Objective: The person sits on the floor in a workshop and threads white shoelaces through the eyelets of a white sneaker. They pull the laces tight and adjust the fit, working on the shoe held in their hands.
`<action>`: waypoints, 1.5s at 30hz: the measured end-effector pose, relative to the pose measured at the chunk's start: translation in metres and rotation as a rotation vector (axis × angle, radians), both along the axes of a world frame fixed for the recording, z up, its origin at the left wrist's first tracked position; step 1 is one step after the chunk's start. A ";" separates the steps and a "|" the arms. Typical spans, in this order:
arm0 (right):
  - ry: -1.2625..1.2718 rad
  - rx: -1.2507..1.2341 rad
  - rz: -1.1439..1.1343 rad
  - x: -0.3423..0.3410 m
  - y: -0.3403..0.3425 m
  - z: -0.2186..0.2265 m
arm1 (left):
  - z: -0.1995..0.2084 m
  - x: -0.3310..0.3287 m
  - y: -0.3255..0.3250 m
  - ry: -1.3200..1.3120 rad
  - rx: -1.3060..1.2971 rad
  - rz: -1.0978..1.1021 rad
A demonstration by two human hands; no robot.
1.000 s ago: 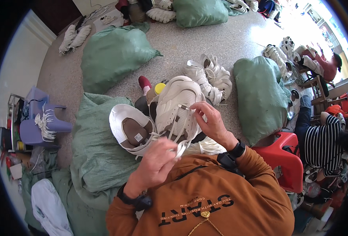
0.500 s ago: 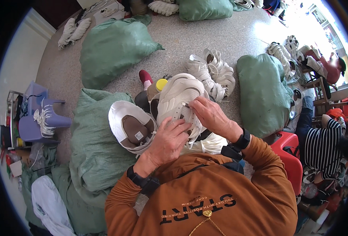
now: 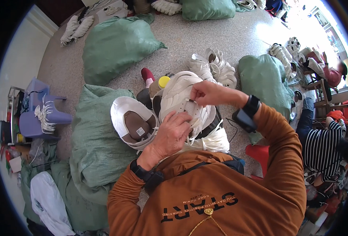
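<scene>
In front of my chest is a white shoe upper (image 3: 178,87) with eyelets and loose pale laces. My left hand (image 3: 170,134) grips its near side, fingers bent over the edge by the laces. My right hand (image 3: 207,93) is closed in a pinch just above the eyelets; what its fingertips hold is too small to make out. A short dark-and-white piece (image 3: 189,100) shows right below those fingertips. A bundle of cream shoelaces (image 3: 213,141) lies in my lap under the upper. Left of it rests another white shoe upper (image 3: 118,110), its brown inside facing up.
A green cloth sack (image 3: 99,145) lies at my left, near a purple stool (image 3: 60,118). Full green sacks (image 3: 119,51) stand ahead and at the right (image 3: 264,78). Tied white shoes (image 3: 223,70) sit on the floor. A jar with a yellow lid (image 3: 163,82) stands beyond the upper. People sit at the right.
My right hand has lifted a little up and away from the upper, its elbow swinging outward to the right. The left hand stays on the upper.
</scene>
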State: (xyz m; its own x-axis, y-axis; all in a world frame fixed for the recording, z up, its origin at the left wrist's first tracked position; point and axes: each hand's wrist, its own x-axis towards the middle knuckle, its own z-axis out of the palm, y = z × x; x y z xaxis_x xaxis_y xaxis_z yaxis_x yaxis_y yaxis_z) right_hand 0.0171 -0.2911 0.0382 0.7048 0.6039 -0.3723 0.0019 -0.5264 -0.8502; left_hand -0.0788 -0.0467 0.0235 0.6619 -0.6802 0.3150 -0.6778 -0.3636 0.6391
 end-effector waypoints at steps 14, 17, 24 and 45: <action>-0.557 0.150 -0.243 -0.070 -0.009 -0.031 | 0.003 -0.005 0.002 0.022 0.056 -0.023; -0.643 0.115 -0.118 -0.065 -0.012 -0.022 | 0.003 -0.005 0.002 0.031 0.056 -0.028; -0.655 0.079 0.085 -0.045 -0.014 -0.014 | 0.004 -0.004 0.001 0.025 0.066 -0.027; 0.148 0.418 -0.278 -0.039 -0.030 -0.022 | 0.006 0.006 -0.002 0.076 -0.064 0.007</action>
State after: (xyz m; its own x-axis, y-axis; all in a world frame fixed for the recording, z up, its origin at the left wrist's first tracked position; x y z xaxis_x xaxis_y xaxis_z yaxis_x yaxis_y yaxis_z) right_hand -0.0223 -0.3211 0.0159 0.8175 0.5202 -0.2473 -0.2257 -0.1057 -0.9684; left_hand -0.0731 -0.0486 0.0293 0.6903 -0.6554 0.3065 -0.6242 -0.3252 0.7104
